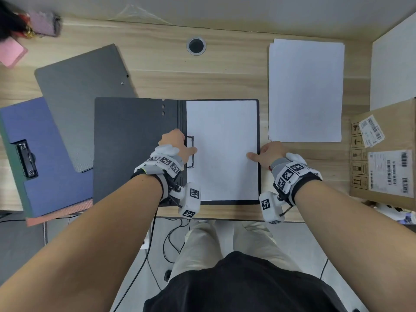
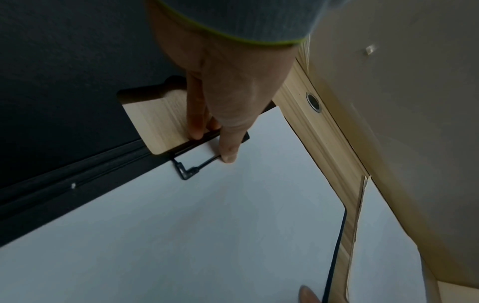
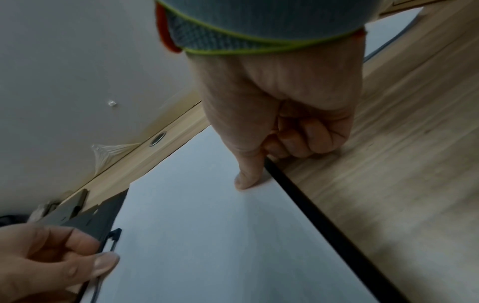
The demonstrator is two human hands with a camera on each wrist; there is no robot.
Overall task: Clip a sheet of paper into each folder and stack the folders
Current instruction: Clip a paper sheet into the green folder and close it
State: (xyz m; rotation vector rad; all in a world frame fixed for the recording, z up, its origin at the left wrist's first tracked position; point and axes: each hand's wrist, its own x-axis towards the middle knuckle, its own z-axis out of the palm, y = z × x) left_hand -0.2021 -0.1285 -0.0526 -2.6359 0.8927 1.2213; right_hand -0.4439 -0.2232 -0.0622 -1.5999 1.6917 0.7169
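Gripping the wire clip (image 1: 190,152) at the spine of the open black folder (image 1: 135,143), the left hand (image 1: 177,144) pinches it over a sheet of paper (image 1: 222,143). The right hand (image 1: 269,153) pins that sheet's outer edge with the thumb, other fingers curled empty. Judged progress: midway; closing and stacking remain, with spare sheets (image 1: 306,91) and further folders (image 1: 81,104) lying beside

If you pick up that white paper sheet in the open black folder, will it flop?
Probably. The white paper sheet looks thin and flat, so it would likely bend. The black wire clip by the left hand may hold one edge.
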